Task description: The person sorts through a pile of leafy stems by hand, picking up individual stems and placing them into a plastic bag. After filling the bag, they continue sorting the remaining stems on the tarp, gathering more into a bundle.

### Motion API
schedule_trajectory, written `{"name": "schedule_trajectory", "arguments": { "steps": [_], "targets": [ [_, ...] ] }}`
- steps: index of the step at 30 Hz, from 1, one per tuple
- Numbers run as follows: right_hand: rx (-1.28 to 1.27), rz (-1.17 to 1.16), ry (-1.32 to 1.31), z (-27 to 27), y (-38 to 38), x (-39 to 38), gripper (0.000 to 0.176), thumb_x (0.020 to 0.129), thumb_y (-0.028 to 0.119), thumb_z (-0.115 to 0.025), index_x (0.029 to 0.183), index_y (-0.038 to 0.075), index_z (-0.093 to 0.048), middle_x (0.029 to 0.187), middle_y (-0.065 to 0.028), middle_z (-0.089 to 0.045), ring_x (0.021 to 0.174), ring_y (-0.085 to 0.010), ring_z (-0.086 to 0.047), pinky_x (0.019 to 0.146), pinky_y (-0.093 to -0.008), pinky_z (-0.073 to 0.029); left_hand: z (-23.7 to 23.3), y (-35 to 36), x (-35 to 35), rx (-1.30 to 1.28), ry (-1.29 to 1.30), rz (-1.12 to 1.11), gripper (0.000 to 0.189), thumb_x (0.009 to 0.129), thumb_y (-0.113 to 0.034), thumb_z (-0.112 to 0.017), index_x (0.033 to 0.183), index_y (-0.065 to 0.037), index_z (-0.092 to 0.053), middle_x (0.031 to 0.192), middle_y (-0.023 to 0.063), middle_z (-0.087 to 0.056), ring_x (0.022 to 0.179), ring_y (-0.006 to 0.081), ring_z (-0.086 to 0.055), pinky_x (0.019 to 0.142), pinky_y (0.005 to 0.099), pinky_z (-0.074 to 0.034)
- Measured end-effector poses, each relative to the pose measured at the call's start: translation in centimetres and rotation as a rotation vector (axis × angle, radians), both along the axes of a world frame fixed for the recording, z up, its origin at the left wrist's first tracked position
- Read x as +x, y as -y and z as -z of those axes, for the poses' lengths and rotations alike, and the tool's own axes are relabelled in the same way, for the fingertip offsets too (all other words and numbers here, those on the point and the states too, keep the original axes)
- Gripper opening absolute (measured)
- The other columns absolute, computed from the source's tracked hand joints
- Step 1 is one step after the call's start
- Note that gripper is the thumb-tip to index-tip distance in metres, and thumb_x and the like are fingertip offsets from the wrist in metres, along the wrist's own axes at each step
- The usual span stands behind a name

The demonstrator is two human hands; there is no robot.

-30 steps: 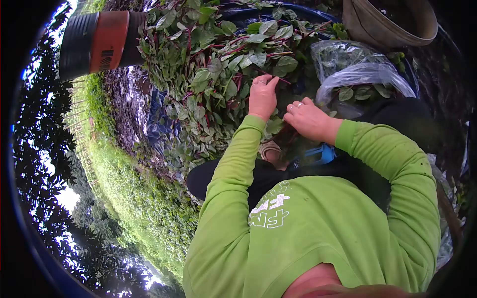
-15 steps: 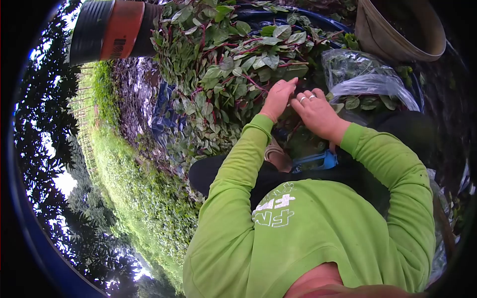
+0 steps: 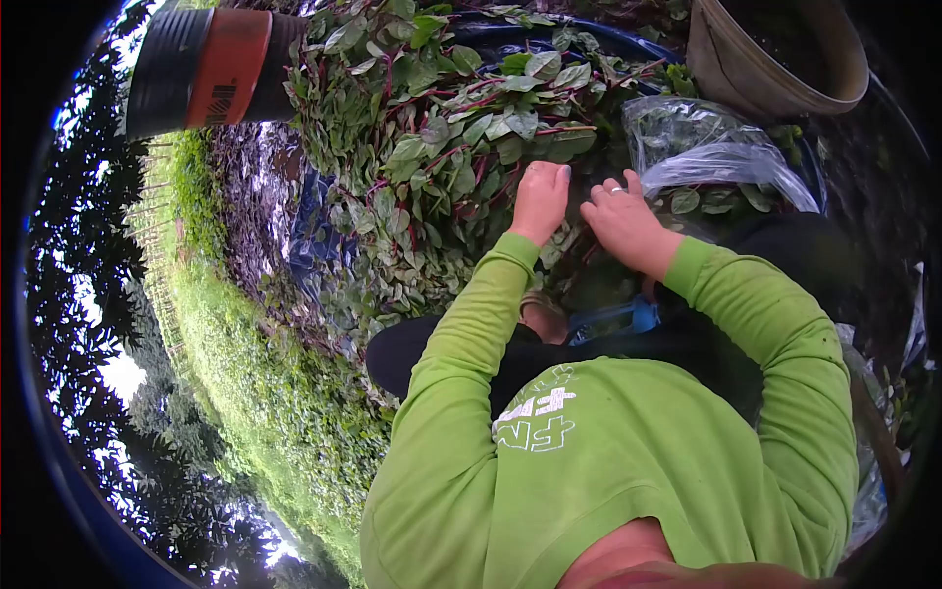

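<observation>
On the left, we see the loose leaf pile [image 3: 422, 157]; if somebody pulls it in haste, its tangled red stems [image 3: 569, 130] may break. Just beside it, the left hand [image 3: 542, 201] has curled fingers, but we cannot tell if they grip something. For the right hand [image 3: 633, 224], fingers are bent, hold also hidden; its careless knock could tear the nearby plastic bag [image 3: 726, 169].
</observation>
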State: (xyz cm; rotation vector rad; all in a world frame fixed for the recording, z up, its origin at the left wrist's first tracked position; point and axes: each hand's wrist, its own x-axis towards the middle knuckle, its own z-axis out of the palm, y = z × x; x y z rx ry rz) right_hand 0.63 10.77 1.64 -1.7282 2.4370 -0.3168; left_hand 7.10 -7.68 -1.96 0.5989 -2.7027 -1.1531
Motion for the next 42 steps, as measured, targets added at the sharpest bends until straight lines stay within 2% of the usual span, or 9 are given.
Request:
{"name": "schedule_trajectory", "arguments": {
  "steps": [2,5,8,15,22,29,32,35,42],
  "targets": [
    [0.029,-0.004,0.034,0.1,0.1,0.0,0.014,0.088,0.014,-0.058,0.098,0.01,-0.065,0.108,-0.0099,-0.062,0.108,-0.0273,-0.058,0.099,-0.0492,-0.038,1.0,1.8,-2.9,-0.389,-0.189,0.119,0.023,0.093,-0.006,-0.058,0.112,0.0,-0.069,0.107,0.0182,-0.069,0.103,0.0393,-0.063,0.091,0.0459,-0.052],
    [0.086,0.004,0.157,-0.4,0.6,-0.4,0.015,0.089,0.014,-0.059,0.1,0.007,-0.066,0.117,-0.0142,-0.062,0.115,-0.0313,-0.058,0.106,-0.0547,-0.037,2.0,3.6,-6.0,-0.969,-0.114,0.221,0.016,0.088,-0.012,-0.059,0.101,-0.01,-0.068,0.108,0.0128,-0.069,0.106,0.0313,-0.064,0.093,0.0444,-0.047],
    [-0.089,0.028,0.065,0.9,1.1,-0.9,0.018,0.089,0.014,-0.06,0.103,0.005,-0.065,0.136,-0.0209,-0.056,0.129,-0.037,-0.053,0.113,-0.0577,-0.034,2.0,4.7,-6.2,-1.021,0.125,0.317,0.011,0.09,-0.016,-0.058,0.098,-0.014,-0.065,0.102,0.0096,-0.067,0.105,0.0285,-0.063,0.094,0.0435,-0.044],
    [-0.13,0.108,-0.063,1.8,1.9,-1.7,0.024,0.09,0.014,-0.061,0.112,0.004,-0.062,0.153,-0.0257,-0.044,0.143,-0.0419,-0.043,0.12,-0.0616,-0.026,-0.7,1.6,-0.2,-0.711,-0.158,0.333,0.017,0.086,-0.014,-0.06,0.103,-0.014,-0.062,0.1,0.0081,-0.063,0.101,0.0288,-0.061,0.094,0.0446,-0.046],
    [-0.034,0.084,-0.006,0.6,1.9,-1.5,0.025,0.085,0.016,-0.064,0.109,0.009,-0.064,0.108,-0.0083,-0.062,0.109,-0.0274,-0.06,0.098,-0.0486,-0.042,-1.4,0.6,1.5,-0.622,-0.277,0.321,0.022,0.085,-0.011,-0.062,0.107,-0.013,-0.059,0.108,0.01,-0.058,0.111,0.0326,-0.057,0.113,0.0538,-0.038],
    [-0.252,-0.062,-0.055,-1.3,2.2,-2.2,0.024,0.086,0.013,-0.06,0.109,0.013,-0.064,0.098,-0.0048,-0.062,0.102,-0.0234,-0.06,0.094,-0.0418,-0.041,-2.6,1.6,3.4,-0.542,-0.307,0.307,0.028,0.084,-0.007,-0.066,0.109,-0.011,-0.055,0.112,0.0124,-0.056,0.115,0.0337,-0.056,0.114,0.0567,-0.037],
    [-0.225,-0.094,-0.021,-2.0,2.4,-2.0,0.025,0.087,0.013,-0.06,0.112,0.017,-0.065,0.102,-0.0043,-0.065,0.105,-0.0233,-0.06,0.097,-0.0443,-0.041,-4.2,1.8,4.0,-0.601,-0.327,0.311,0.023,0.089,-0.008,-0.064,0.11,-0.01,-0.055,0.107,0.014,-0.059,0.108,0.0352,-0.06,0.105,0.052,-0.046],
    [-0.192,-0.096,-0.008,-2.4,2.3,-1.9,0.026,0.087,0.014,-0.06,0.112,0.019,-0.065,0.103,-0.0039,-0.065,0.106,-0.0228,-0.061,0.097,-0.0441,-0.04,-4.5,2.6,4.2,-0.237,-0.08,0.271,0.019,0.094,-0.009,-0.062,0.111,-0.007,-0.054,0.102,0.0161,-0.063,0.099,0.0375,-0.063,0.091,0.0469,-0.052],
    [-0.136,-0.072,0.076,-1.8,2.7,-2.2,0.019,0.086,0.016,-0.062,0.104,0.02,-0.068,0.102,-0.0067,-0.064,0.107,-0.0242,-0.06,0.097,-0.0478,-0.039,-0.6,15.8,-3.6,-0.654,-0.046,-0.034,0.021,0.093,-0.01,-0.062,0.112,-0.007,-0.07,0.112,0.0163,-0.067,0.106,0.0385,-0.063,0.092,0.0455,-0.051]
  ]
}}
